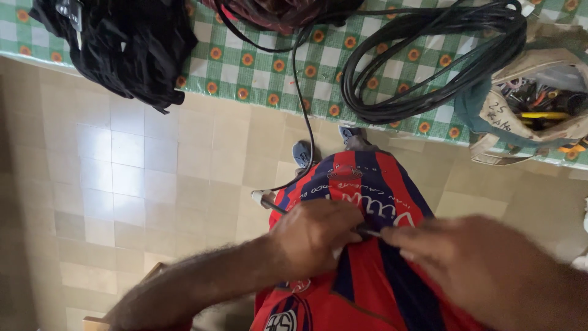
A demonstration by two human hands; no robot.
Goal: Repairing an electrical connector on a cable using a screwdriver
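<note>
So from the head cam, both hands were up close in front of the red and blue striped shirt (367,270). The left hand (315,236) was curled shut around a thin black cable (306,132), with a short dark bit of it poking out toward the right hand (471,263). The right hand's fingertips (398,239) were pinched narrow right at that stub, though it was blurry there, so I couldn't tell how firm the pinch was.

The cable ran from the left hand down past a small white plug piece (260,197) near the floor, then climbed up over the near edge of the table (257,76) with the green checked cloth. Up on the tabletop, a big coil of thick black cable (429,61) sat by the near edge toward the right, and an open tool bag (527,104) hung over the right end of that edge. A black bundle of fabric (122,46) drooped over the edge near the left corner.

Room-wise, the beige tiled floor (122,178) was wide open to the left of the hands. The shoes (324,147) stood just short of the table edge, so it was tight straight ahead.
</note>
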